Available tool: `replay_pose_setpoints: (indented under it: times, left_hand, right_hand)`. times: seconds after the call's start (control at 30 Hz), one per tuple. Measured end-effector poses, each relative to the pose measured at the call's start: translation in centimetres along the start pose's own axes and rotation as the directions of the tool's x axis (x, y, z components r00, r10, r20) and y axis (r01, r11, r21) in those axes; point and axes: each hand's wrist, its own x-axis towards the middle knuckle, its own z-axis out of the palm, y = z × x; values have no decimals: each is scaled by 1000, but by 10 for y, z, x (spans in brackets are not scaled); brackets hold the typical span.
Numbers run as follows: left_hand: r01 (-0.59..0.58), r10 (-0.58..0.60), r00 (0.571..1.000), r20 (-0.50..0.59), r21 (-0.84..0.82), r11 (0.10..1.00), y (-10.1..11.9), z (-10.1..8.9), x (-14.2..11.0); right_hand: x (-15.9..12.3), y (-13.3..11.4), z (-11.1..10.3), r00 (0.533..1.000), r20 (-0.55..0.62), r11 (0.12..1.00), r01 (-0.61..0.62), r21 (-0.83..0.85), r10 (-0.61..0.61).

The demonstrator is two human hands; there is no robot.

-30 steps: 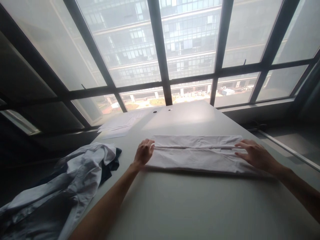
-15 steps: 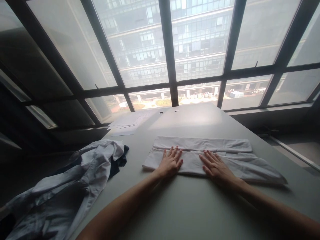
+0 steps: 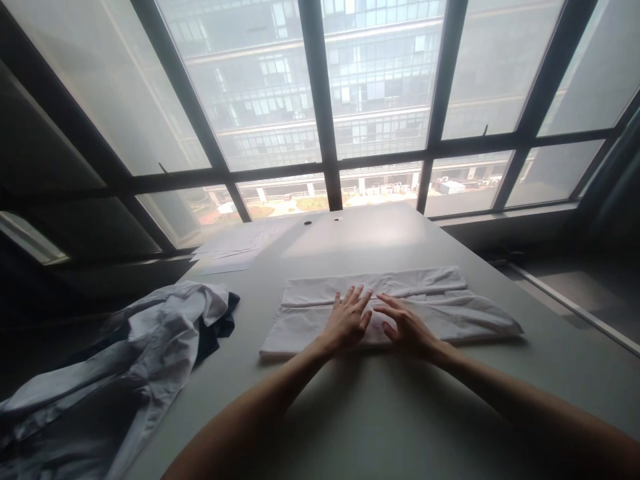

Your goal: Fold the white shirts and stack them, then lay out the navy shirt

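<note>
A white garment (image 3: 305, 327), folded into a long flat strip, lies across the table with a seam running along its length. Its right end flares into a point, and its exact kind does not show. My left hand (image 3: 349, 321) rests on the middle of the strip with its fingers spread. Close beside it, my right hand (image 3: 407, 327) is over the cloth, fingers apart and thumb bent toward the left hand. Neither hand grips the fabric.
On the table's left edge a rumpled heap of white and dark clothes (image 3: 165, 340) hangs over the side. Papers (image 3: 233, 248) lie at the far left of the white table (image 3: 380, 233), which has two round holes near its far end. Large windows (image 3: 380, 87) stand behind.
Both hands moved inward from the strip's two ends, pressed flat on it, and now sit close together at its middle. The strip has turned slightly, its left end nearer me.
</note>
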Motion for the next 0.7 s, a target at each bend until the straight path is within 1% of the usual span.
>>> replay_pose_setpoints:
  times: [0.03, 0.07, 0.1, 0.13, 0.17, 0.2, 0.23, 0.27, 0.3, 0.37, 0.43, 0.47, 0.5, 0.57, 0.63, 0.67, 0.7]
  left_hand:
    - [-16, 16, 1000, 7, -5, 1000, 4, 4, 4]
    - [-24, 24, 1000, 20, -6, 1000, 6, 9, 7]
    - [-22, 22, 999, 34, -5, 1000, 7, 13, 8]
    - [-16, 16, 999, 48, -1, 1000, 7, 16, 8]
    - [-8, 8, 998, 56, 4, 1000, 6, 18, 8]
    - [1, -1, 998, 59, 11, 1000, 5, 20, 7]
    - [7, -8, 998, 58, 17, 1000, 3, 21, 6]
    - [10, -11, 998, 55, 21, 1000, 2, 22, 5]
    - [10, -11, 999, 53, 24, 1000, 1, 22, 5]
    - [10, -11, 999, 52, 27, 1000, 1, 23, 5]
    - [13, -14, 999, 52, 29, 999, 1, 24, 6]
    - [15, -16, 998, 53, 31, 999, 2, 24, 6]
    - [16, -18, 998, 53, 32, 999, 2, 24, 7]
    - [18, -20, 998, 54, 36, 999, 2, 24, 7]
    - [20, -22, 998, 60, 38, 999, 3, 23, 7]
    - [21, -23, 998, 65, 38, 999, 4, 23, 7]
    - [22, -25, 997, 70, 36, 999, 4, 21, 7]
  right_hand:
    - [2, 0, 0, 997, -60, 984, -28, 178, 39]
    - [4, 2, -1, 989, -102, 930, -60, 364, 104]
    - [3, 8, -5, 976, -120, 842, -92, 532, 182]
    - [2, 16, -12, 962, -104, 738, -124, 663, 254]
    - [-2, 26, -21, 949, -65, 638, -157, 754, 310]
    - [-7, 37, -34, 939, -14, 559, -194, 806, 345]
    - [-14, 50, -48, 933, 64, 506, -249, 826, 355]
    - [-22, 63, -64, 923, 116, 470, -291, 833, 366]
    - [-30, 76, -80, 912, 123, 443, -304, 843, 392]
    - [-46, 100, -112, 877, 87, 376, -289, 880, 472]
    - [-59, 120, -138, 830, 25, 316, -239, 918, 557]
    - [-64, 129, -148, 798, -16, 300, -207, 931, 602]
    - [-67, 137, -156, 754, -68, 292, -167, 942, 653]
    - [-71, 150, -166, 636, -199, 314, -73, 946, 746]
    - [-72, 159, -171, 504, -338, 399, -14, 917, 795]
    - [-72, 161, -172, 456, -404, 466, -27, 884, 793]
    - [-72, 162, -172, 427, -470, 550, -80, 831, 773]
